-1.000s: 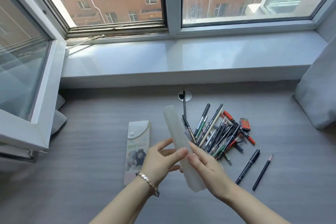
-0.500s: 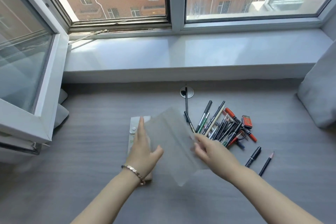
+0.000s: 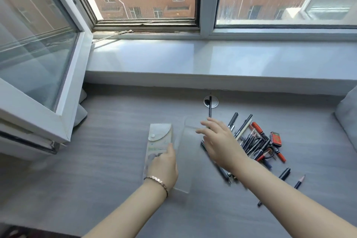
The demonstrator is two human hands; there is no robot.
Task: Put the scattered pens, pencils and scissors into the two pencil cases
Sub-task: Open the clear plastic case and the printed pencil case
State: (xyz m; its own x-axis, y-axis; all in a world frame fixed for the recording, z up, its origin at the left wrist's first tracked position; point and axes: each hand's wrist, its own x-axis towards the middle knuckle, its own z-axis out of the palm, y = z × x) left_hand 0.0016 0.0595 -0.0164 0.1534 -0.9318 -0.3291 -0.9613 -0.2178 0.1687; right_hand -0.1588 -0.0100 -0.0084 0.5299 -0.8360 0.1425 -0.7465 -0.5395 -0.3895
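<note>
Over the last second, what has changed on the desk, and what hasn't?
The clear case, held up in both hands a second ago, now lies flat on the desk beside the printed case. The left hand rests on its lower edge; the right hand has let go and reaches toward the pens. The printed case and pens stayed where they were.

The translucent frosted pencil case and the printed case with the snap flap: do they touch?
Cannot tell. In the head view the frosted pencil case lies right beside the printed case, but the left hand covers part of the seam.
</note>
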